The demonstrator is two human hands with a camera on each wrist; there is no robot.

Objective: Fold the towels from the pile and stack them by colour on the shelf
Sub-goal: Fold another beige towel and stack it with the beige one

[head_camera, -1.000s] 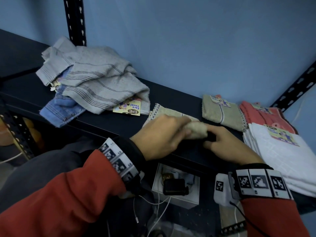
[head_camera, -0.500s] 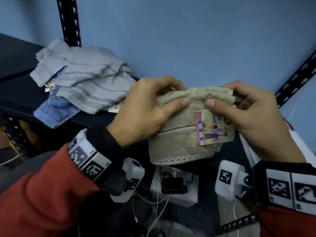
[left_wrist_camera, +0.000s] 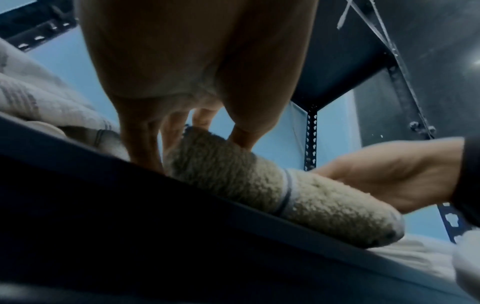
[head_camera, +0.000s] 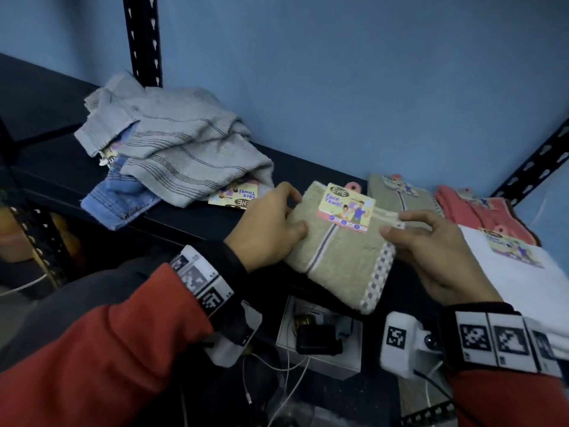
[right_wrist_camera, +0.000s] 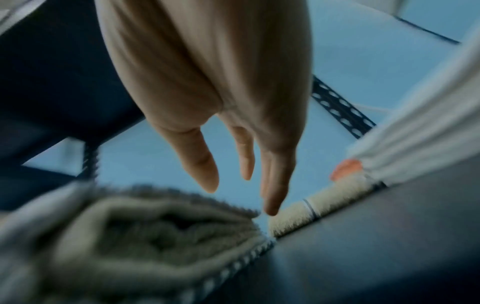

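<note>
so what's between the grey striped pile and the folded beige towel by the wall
In the head view, the beige towel being folded lies between the grey pile and the stacked beige towel, with the left hand gripping its near edge.

A plain blue wall [head_camera: 354,81] fills the back of the scene from 10 to 2 o'clock. A dark shelf board [head_camera: 55,167] runs across in front of it, sloping from 9 o'clock down toward 3. A black perforated upright [head_camera: 143,38] rises at 11 o'clock, and a slanted perforated rail [head_camera: 535,161] shows at 2 o'clock. From the left wrist view, the dark underside of an upper shelf [left_wrist_camera: 363,51] hangs overhead. The light is dim and bluish.
</note>
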